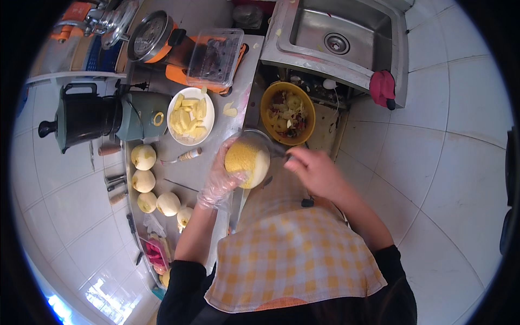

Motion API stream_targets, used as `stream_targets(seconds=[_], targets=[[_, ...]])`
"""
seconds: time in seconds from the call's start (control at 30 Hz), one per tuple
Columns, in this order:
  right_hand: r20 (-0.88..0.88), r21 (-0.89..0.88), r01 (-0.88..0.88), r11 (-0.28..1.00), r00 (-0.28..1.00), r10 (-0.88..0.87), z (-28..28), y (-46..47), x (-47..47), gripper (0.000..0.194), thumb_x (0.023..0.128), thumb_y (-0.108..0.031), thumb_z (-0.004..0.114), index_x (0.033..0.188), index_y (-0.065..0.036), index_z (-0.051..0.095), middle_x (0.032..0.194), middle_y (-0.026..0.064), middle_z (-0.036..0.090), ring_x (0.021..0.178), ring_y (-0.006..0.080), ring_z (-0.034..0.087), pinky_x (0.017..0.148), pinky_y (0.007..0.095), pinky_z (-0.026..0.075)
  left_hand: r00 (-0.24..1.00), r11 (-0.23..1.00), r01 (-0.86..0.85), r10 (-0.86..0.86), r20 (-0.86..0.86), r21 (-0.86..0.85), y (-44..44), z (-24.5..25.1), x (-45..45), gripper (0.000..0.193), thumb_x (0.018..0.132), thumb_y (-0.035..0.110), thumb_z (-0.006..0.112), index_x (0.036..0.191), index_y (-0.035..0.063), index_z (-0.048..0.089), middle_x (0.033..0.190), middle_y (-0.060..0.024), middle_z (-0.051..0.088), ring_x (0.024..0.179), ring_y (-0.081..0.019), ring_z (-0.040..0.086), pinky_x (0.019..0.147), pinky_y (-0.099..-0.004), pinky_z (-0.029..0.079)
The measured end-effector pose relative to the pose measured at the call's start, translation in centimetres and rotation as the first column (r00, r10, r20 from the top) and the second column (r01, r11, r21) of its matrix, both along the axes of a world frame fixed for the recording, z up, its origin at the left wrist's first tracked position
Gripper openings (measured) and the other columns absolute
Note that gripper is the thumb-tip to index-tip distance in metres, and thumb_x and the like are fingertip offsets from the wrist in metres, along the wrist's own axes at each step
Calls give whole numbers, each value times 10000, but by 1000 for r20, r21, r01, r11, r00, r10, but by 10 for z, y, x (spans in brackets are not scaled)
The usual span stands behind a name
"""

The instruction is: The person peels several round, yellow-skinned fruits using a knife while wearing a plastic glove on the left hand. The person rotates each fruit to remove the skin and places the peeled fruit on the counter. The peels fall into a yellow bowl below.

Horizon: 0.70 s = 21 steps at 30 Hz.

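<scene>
My left hand (227, 174), in a clear plastic glove, holds a partly peeled round yellow fruit (246, 162), pale on its right side. My bare right hand (315, 168) grips the dark handle of a tool whose blurred blade reaches toward the fruit's upper right; its kind cannot be told. Just beyond the fruit stands a yellow bucket (266, 126) holding peels and scraps. A white plate (172, 134) of cut yellow fruit pieces (183, 120) rests on the steel counter (211, 158). Several peeled round fruits (168, 204) sit along the counter's left edge.
A wooden-handled tool (189, 155) and a thin dark rod (180, 185) lie on the counter. A dark pitcher blender (91, 115) stands left, near a clear plastic container (215, 57). A steel sink (341, 28) with a red cloth (382, 87) on its edge is ahead right.
</scene>
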State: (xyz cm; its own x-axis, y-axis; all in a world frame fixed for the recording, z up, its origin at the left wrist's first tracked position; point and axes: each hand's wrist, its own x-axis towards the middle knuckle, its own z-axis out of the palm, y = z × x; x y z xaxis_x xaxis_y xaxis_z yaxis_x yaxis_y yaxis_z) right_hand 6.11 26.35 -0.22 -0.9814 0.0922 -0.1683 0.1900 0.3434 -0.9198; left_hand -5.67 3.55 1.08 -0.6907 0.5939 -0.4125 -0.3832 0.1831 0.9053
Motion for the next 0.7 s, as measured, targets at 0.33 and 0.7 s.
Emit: stream_targets(seconds=[0.33,0.7], targets=[[499,-338,198,920,867,-4,-13,9,-2,272,896,-285,583,923,-14,586,743,158,606,677,322,601,622,391,469,1000,991,1,2,-18,136,-4,12,-2,1114,509,425,862,1381,2,313,1335,-143,428,1230,-296,471,1028,-429,404],[403,-289,194,938,913,-65,1,-7,5,299,905,-294,560,965,-4,604,824,179,635,749,324,635,656,378,475,969,849,-37,-98,226,527,-7,5,0,1090,538,409,838,1401,25,294,1350,-163,416,1250,-340,445,1028,-481,392]])
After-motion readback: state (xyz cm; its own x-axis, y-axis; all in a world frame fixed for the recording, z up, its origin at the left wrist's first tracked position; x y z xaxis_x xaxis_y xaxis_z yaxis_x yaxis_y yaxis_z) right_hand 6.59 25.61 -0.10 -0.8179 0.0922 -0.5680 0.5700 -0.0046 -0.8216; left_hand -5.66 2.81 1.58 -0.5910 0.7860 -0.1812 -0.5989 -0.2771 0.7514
